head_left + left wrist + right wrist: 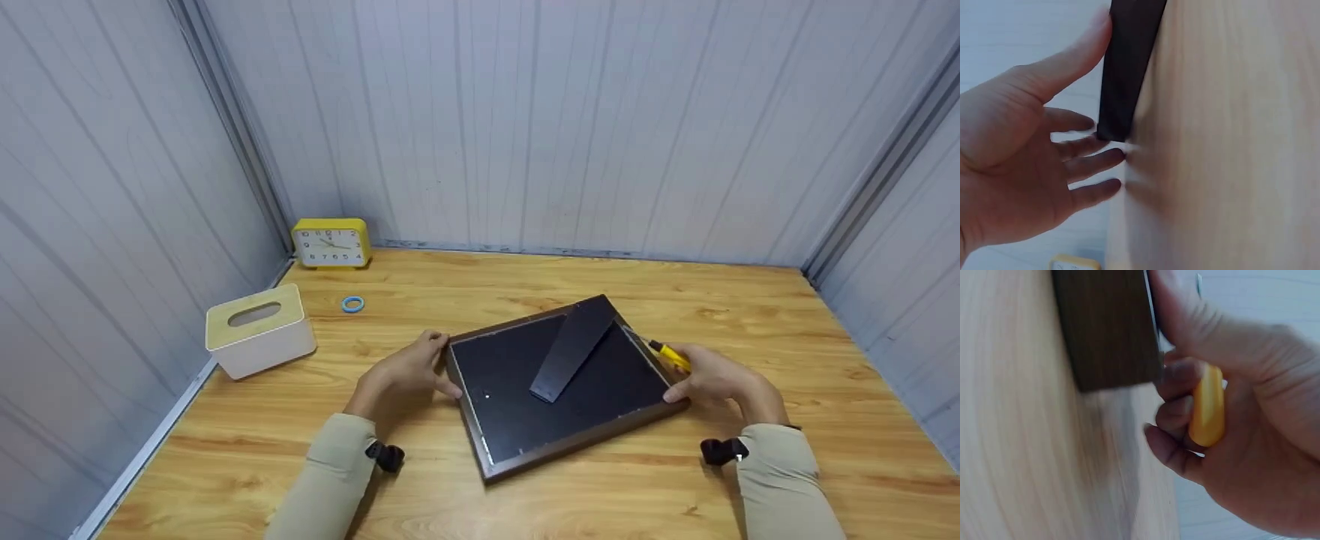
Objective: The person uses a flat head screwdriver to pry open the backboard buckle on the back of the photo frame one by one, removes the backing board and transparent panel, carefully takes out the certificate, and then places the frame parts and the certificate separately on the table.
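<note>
The left hand, fingers fairly spread, is holding the picture frame by its left edge; the frame is lying back-up over the table. The right hand is curling its fingers round a yellow screwdriver, its thumb touching the frame's right edge. The person seems to be positioning the frame; using the screwdriver would call for freeing that thumb.

Yellow screwdriver handle, brown frame
</note>
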A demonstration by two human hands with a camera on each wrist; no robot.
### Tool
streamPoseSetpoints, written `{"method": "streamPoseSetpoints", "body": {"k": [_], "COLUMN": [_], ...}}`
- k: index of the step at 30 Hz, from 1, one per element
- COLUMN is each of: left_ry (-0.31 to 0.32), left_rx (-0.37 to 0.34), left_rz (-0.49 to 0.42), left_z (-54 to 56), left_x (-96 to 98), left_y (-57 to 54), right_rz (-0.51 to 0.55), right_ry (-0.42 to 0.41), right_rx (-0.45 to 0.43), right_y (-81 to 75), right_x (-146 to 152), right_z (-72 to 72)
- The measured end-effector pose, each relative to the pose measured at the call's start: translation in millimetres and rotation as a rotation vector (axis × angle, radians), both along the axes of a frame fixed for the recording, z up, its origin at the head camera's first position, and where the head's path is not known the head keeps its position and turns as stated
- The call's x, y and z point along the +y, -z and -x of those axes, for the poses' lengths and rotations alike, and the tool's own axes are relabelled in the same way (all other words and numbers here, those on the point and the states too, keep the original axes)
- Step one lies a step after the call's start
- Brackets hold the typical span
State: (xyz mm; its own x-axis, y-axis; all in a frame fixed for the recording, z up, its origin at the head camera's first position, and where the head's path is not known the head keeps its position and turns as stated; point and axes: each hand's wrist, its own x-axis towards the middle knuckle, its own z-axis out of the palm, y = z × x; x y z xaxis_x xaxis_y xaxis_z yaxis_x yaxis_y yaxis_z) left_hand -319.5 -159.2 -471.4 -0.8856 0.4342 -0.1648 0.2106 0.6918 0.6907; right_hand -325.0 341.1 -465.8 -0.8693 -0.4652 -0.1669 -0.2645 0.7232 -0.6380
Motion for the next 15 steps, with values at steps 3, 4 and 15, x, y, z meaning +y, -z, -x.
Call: {"method": "streamPoseSetpoints", "body": {"k": [3,4,15], "left_ry": [0.047,0.046,-0.056], "left_rx": [0.040,0.042,0.126], "left_rz": [0.098,0.109,0.003], "left_z": [-2.7,-3.3,-2.3], "left_x": [0.1,0.3,6.8], "left_y": [-9.2,-11.9,-5.7], "right_rz": [-0.001,-0.005,-0.022], "right_ry": [0.068,0.093,0.074], "right_rx": [0.033,0.042,0.034], "right_y": [-3.0,-4.0,-4.4], "right_x": [1.6,1.8,-4.6], "right_z": [-0.1,-0.3,-1.2]}}
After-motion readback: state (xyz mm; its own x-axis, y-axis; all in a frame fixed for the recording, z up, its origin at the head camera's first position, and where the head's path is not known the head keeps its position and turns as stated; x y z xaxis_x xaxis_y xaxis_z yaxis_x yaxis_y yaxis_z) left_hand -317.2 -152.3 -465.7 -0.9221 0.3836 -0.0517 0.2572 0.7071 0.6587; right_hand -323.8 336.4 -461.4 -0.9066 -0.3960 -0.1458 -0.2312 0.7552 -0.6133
